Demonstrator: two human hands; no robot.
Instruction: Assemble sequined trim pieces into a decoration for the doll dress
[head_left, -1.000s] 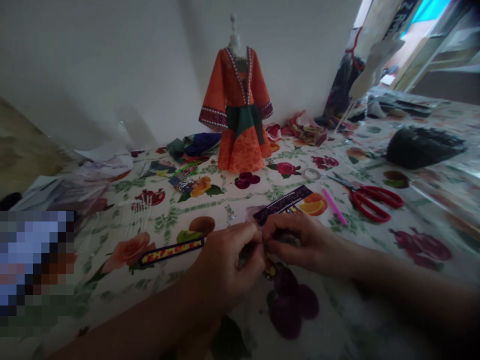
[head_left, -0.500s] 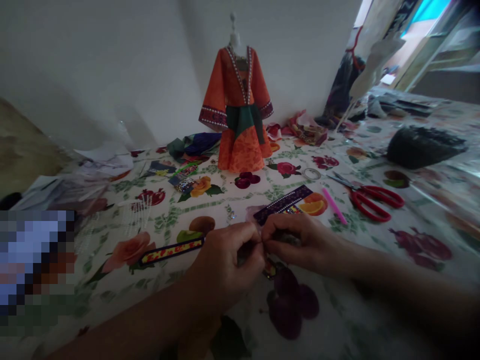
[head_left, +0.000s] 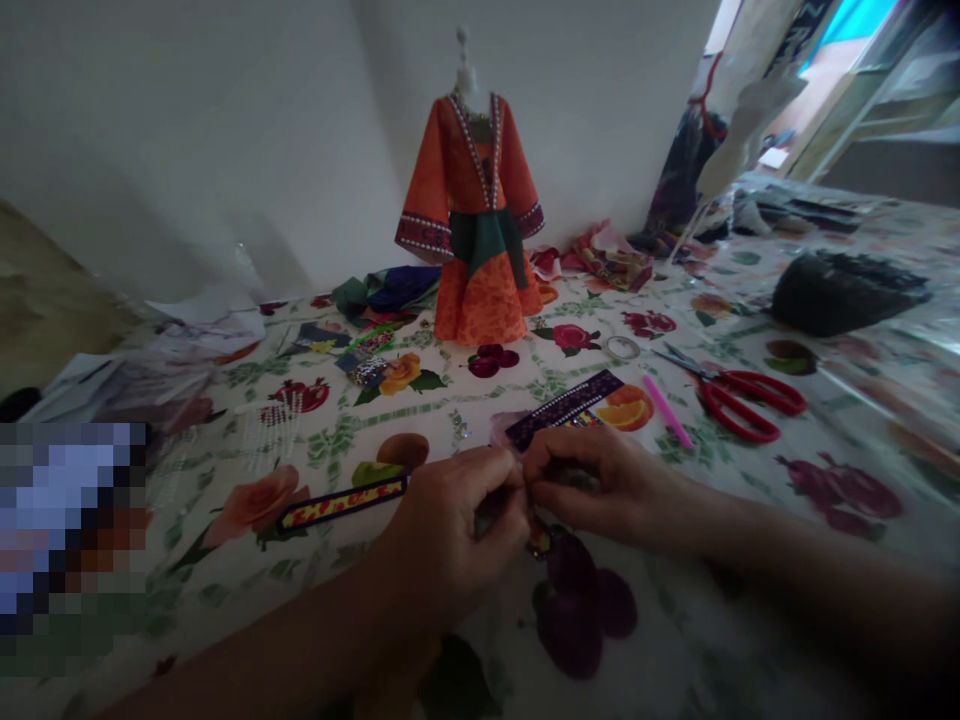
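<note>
My left hand point(head_left: 457, 520) and my right hand point(head_left: 600, 480) meet fingertip to fingertip above the flowered tablecloth point(head_left: 360, 600). Both are closed in a pinch, and whatever they grip is too small and dark to make out. A small patterned piece point(head_left: 538, 538) shows just below the fingertips; whether it is held or lies on the cloth I cannot tell. Beyond my right hand is a dark strip with a row of beads point(head_left: 568, 408). To the left of my left hand lies a narrow yellow and red strip with a dark border point(head_left: 343, 502).
Red-handled scissors point(head_left: 750, 400), a pink stick point(head_left: 667, 411) and a clear ring point(head_left: 622, 348) lie at the right. A small dress form in an orange outfit point(head_left: 484, 230) stands at the back. Fabric scraps point(head_left: 397, 290) and a black bundle point(head_left: 844, 290) are farther off.
</note>
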